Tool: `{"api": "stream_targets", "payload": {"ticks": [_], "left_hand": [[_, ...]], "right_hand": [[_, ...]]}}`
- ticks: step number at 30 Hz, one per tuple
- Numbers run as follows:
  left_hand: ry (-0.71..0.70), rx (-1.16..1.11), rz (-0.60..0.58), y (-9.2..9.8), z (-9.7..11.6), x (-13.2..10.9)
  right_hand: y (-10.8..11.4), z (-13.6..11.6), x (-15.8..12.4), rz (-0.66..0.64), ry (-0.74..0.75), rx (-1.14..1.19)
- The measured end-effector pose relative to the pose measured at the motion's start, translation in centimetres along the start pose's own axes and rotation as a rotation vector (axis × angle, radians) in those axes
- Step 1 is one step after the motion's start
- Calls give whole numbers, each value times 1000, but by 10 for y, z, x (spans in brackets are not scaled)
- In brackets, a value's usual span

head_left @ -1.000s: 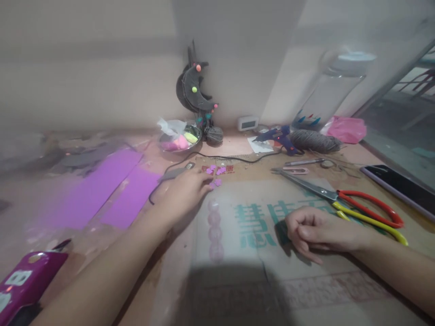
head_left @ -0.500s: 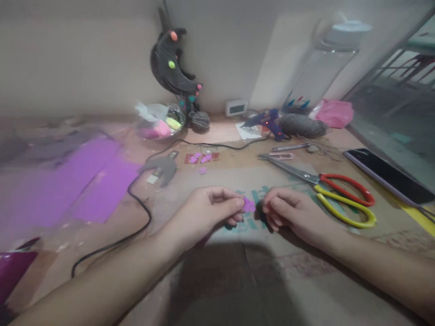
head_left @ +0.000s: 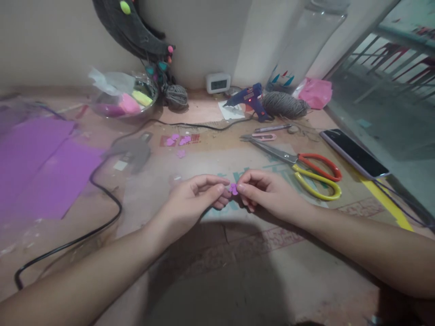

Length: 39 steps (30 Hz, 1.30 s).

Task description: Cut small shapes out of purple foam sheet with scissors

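Where the fingertips meet just above the surface [head_left: 136,203], a small purple piece [head_left: 233,188] is pinched from both sides. The left hand [head_left: 193,201] has a narrow grip on its left edge, the right hand [head_left: 270,195] on its right, both equally near.

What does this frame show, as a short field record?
Left hand: left hand pinches a purple piece at the fingertips
Right hand: right hand meets it, fingertips on the same piece
Height: both hands low over the table
Right of hands: scissors, phone
Far side: glue gun, yarn, bowl
Left: purple sheets, cable
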<state>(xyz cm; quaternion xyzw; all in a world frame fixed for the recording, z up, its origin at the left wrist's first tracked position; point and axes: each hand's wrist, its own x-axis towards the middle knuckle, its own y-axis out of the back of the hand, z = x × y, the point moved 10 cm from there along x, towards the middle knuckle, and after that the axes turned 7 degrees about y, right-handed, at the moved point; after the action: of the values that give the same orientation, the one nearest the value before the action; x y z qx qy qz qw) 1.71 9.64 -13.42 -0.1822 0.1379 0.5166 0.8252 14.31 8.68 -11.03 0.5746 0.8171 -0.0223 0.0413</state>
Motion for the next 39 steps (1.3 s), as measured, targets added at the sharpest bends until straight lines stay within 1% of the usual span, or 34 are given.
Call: {"api": "stream_targets", "payload": {"ticks": [2,5,9,11,18,22,27,30,34,39], "left_hand": [[-100,88,29,2,6,-2],[-258,280,46,-1,17,-7],[-357,435,71,-2,25,-11],[-370,457,70,-3,25,-11],[-356,430,44,-4,21,-9],[-348,416,57,-1,19,-7],[-318,332,52,-1,17,-6],[-361,355,67,-2,21,-8],[-458,474,118,-4,31,-13],[-515,547,101,-10,38,-16]], "right_hand": [[1,3,0,12,-34,6],[1,5,1,15,-56,-11],[0,3,1,-8,-51,-41],[-1,4,1,-17,-56,-43],[-1,10,1,-23,-62,31],[-1,11,3,-27,-52,60],[0,8,3,-20,-43,29],[0,7,3,-17,-47,3],[-1,8,3,-28,-65,-25],[-2,12,3,-44,-76,-25]]}}
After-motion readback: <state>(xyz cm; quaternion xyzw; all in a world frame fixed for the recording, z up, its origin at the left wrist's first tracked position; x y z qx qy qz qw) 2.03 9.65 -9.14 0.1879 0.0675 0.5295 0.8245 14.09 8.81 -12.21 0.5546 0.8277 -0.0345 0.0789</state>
